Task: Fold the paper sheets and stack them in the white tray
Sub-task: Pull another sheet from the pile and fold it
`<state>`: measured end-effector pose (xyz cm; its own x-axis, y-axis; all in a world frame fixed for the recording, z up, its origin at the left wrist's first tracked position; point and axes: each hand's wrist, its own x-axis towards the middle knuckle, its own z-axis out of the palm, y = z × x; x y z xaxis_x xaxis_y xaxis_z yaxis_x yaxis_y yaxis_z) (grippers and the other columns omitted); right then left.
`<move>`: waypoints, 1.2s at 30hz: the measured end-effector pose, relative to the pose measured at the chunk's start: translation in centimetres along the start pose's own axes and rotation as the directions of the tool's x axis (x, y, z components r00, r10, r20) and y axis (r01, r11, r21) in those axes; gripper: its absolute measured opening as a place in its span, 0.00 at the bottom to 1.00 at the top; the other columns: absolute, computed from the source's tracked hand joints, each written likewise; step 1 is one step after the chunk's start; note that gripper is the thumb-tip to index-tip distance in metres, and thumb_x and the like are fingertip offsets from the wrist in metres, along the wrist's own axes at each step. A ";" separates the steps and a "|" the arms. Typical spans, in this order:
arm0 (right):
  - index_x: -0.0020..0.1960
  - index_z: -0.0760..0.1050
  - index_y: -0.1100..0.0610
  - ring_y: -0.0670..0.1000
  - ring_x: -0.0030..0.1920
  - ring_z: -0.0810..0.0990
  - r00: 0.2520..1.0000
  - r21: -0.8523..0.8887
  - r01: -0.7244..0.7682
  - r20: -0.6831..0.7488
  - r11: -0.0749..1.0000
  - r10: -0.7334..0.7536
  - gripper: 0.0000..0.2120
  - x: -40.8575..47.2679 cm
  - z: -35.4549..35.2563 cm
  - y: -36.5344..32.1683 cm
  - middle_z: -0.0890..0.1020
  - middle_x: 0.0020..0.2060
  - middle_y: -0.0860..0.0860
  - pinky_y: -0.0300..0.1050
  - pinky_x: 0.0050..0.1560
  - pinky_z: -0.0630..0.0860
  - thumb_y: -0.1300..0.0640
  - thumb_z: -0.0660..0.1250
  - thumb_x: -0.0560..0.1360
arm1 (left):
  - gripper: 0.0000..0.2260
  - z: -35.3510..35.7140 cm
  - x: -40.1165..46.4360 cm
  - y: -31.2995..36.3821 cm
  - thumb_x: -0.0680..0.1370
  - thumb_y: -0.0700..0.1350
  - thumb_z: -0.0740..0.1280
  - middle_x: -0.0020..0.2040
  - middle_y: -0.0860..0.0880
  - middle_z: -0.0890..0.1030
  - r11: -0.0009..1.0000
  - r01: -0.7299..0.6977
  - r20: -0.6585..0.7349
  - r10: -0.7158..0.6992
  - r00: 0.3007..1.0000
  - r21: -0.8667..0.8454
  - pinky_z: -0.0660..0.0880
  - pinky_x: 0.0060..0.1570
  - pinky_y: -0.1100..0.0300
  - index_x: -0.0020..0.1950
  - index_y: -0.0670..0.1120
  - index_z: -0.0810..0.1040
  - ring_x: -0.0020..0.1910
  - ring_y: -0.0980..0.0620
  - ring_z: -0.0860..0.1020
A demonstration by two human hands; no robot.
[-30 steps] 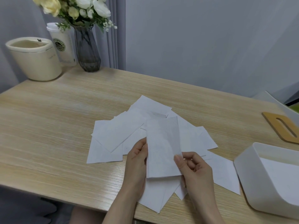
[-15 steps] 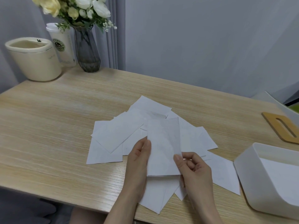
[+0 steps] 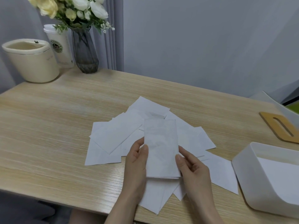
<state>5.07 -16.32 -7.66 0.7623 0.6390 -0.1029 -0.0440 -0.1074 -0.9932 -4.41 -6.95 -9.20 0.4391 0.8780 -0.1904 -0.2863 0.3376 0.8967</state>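
We hold one thin sheet above the light wooden table (image 3: 48,126), the white plastic tray (image 3: 252,183) at 3 o'clock.
Loose white paper sheets (image 3: 113,135) fan out beneath; the narrow folded white sheet (image 3: 161,147), light and limp, is pinched at its long edges by left hand (image 3: 137,160) and right hand (image 3: 192,167).

Both forearms entering from the lower edge, bare, angled upward and slightly toward each other. Left hand (image 3: 136,165) upright, palm turned inward, thumb laid on the front of the folded sheet (image 3: 161,147) at its left edge, fingers (image 3: 138,143) behind it. Right hand (image 3: 193,171) mirrored at the right edge, thumb forward, fingers curled behind, pinching.
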 end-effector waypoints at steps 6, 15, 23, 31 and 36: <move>0.56 0.77 0.42 0.34 0.53 0.80 0.999 -0.045 0.023 -0.034 0.999 -0.025 0.14 -0.4 1.0 0.7 0.83 0.50 0.38 0.31 0.53 0.76 0.59 0.65 0.78 | 0.10 0.2 -0.1 -0.5 0.82 0.42 0.61 0.54 0.48 0.84 0.998 -0.045 -0.009 0.045 0.999 0.036 0.79 0.48 0.58 0.61 0.52 0.77 0.53 0.51 0.83; 0.58 0.79 0.43 0.39 0.48 0.82 0.998 -0.116 0.047 -0.023 0.992 -0.050 0.12 -0.6 0.5 0.7 0.85 0.49 0.43 0.38 0.51 0.77 0.56 0.65 0.78 | 0.17 0.1 0.1 -0.9 0.80 0.35 0.63 0.57 0.50 0.83 0.996 -0.071 -0.019 0.072 0.997 0.048 0.78 0.54 0.51 0.63 0.54 0.74 0.56 0.50 0.82; 0.69 0.70 0.50 0.52 0.70 0.58 0.942 -0.812 -0.027 -0.216 0.583 -0.258 0.23 2.7 -4.5 1.4 0.69 0.68 0.50 0.50 0.66 0.54 0.45 0.65 0.76 | 0.18 -0.1 0.0 -0.6 0.80 0.35 0.63 0.54 0.51 0.85 1.000 -0.030 0.000 0.030 1.000 0.003 0.79 0.48 0.53 0.64 0.54 0.74 0.52 0.49 0.84; 0.68 0.68 0.50 0.50 0.74 0.53 0.969 -0.827 -0.126 -0.220 0.548 -0.109 0.28 3.8 -5.4 2.3 0.64 0.72 0.48 0.48 0.69 0.47 0.39 0.66 0.73 | 0.17 -0.1 -0.1 -0.4 0.80 0.35 0.63 0.52 0.51 0.85 1.000 -0.013 0.014 0.013 1.000 0.005 0.79 0.43 0.57 0.63 0.53 0.74 0.50 0.50 0.84; 0.66 0.69 0.51 0.49 0.73 0.57 0.954 -0.778 -0.105 -0.254 0.620 -0.157 0.26 3.9 -5.4 2.4 0.67 0.69 0.46 0.48 0.68 0.48 0.41 0.68 0.72 | 0.17 -0.1 -0.1 -0.4 0.80 0.35 0.63 0.52 0.51 0.85 1.000 -0.020 0.013 0.020 1.000 0.006 0.80 0.41 0.60 0.63 0.53 0.74 0.49 0.51 0.84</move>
<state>11.48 -18.22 -10.17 0.8983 0.4335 0.0716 0.3951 -0.7257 -0.5633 -4.43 -7.18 -9.60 0.4447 0.8799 -0.1675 -0.2897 0.3183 0.9026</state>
